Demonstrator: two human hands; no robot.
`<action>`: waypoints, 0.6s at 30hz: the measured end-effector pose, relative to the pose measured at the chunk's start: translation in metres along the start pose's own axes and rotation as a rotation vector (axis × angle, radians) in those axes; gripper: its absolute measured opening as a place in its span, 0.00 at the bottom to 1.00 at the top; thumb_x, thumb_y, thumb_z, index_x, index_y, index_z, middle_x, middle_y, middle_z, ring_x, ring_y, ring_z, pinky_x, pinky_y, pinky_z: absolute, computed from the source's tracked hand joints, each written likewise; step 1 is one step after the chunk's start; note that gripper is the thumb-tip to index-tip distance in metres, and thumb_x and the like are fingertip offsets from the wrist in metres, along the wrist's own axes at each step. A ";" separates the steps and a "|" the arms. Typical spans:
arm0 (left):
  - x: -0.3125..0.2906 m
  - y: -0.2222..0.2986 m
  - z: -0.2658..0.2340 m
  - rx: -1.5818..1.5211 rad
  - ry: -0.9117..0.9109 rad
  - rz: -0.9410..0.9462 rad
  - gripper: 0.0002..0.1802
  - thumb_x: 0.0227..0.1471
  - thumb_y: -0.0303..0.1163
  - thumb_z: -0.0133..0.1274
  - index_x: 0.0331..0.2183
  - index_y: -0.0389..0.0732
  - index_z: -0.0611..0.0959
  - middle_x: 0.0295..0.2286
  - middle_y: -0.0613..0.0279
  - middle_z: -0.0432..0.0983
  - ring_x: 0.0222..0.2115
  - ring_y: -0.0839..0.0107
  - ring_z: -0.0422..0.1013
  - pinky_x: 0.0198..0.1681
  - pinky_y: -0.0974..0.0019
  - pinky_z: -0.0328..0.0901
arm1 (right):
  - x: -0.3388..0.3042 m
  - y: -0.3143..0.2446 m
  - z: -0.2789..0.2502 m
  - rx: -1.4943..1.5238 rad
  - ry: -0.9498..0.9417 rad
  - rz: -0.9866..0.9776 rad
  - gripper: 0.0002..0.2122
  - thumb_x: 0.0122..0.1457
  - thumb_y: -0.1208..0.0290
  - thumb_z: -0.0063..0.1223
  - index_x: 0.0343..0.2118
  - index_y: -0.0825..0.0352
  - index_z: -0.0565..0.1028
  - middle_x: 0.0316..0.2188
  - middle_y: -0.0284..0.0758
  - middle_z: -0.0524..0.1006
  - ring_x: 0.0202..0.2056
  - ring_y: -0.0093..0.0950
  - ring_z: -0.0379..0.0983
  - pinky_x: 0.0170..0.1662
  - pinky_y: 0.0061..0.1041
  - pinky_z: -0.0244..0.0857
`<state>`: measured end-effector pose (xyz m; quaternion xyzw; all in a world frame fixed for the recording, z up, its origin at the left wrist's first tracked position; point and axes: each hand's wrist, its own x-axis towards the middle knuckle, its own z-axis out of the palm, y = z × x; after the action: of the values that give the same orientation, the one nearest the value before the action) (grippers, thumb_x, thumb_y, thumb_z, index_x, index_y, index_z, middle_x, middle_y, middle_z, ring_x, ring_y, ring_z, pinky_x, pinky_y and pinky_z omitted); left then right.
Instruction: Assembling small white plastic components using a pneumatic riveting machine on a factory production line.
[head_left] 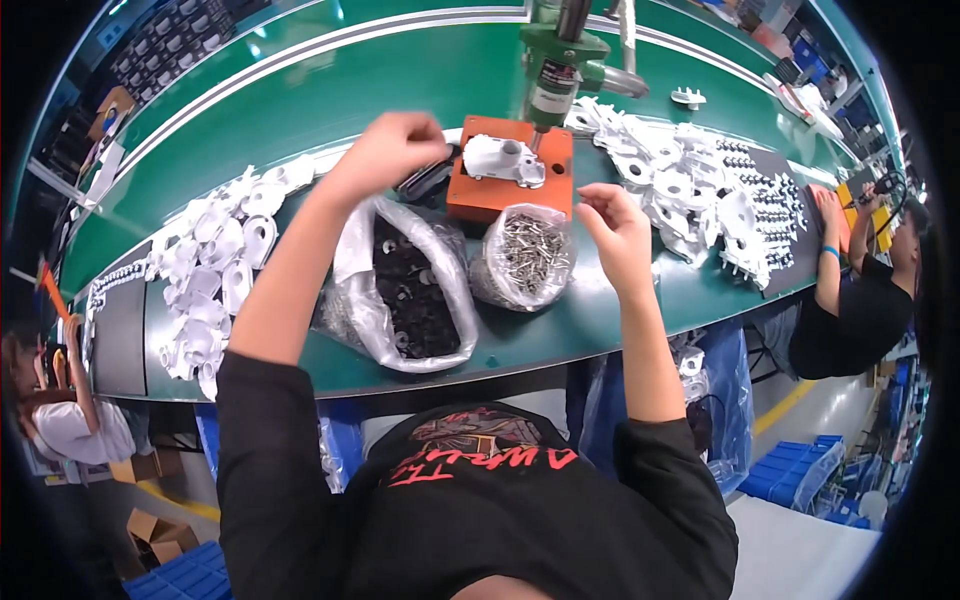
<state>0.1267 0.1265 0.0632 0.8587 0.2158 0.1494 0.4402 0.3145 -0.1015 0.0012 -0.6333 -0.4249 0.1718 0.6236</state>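
Note:
My left hand (402,148), slightly blurred, is raised left of the orange fixture block (480,205). Its fingers curl downward, and what they hold, if anything, is hidden. A dark object (428,178) lies just below it. My right hand (618,228) hovers off the block's right edge, thumb and forefinger a little apart, with nothing visible between them. On the block lies a white plastic part (505,160), under the head of a green press (553,85). In front are a clear bag of screws (530,255) and a clear bag (360,275) of black pieces.
White plastic parts are heaped left (205,265) and right (690,190) on the green bench (520,350). Rows of small parts lie on a dark mat (785,215) at right. Other people work at both ends. Blue-lined bins (735,400) stand below the bench edge.

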 end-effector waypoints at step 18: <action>0.182 -0.010 0.070 0.543 -0.594 -0.176 0.17 0.37 0.44 0.63 0.29 0.43 0.82 0.22 0.66 0.74 0.23 0.75 0.69 0.27 0.70 0.65 | 0.054 0.040 -0.008 -0.043 0.025 0.064 0.09 0.52 0.76 0.53 0.37 0.71 0.73 0.29 0.29 0.74 0.30 0.16 0.69 0.36 0.16 0.63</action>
<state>0.3124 0.1748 0.0280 0.9277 0.1836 -0.2055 0.2518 0.3645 -0.0601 -0.0177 -0.6619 -0.4003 0.1743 0.6093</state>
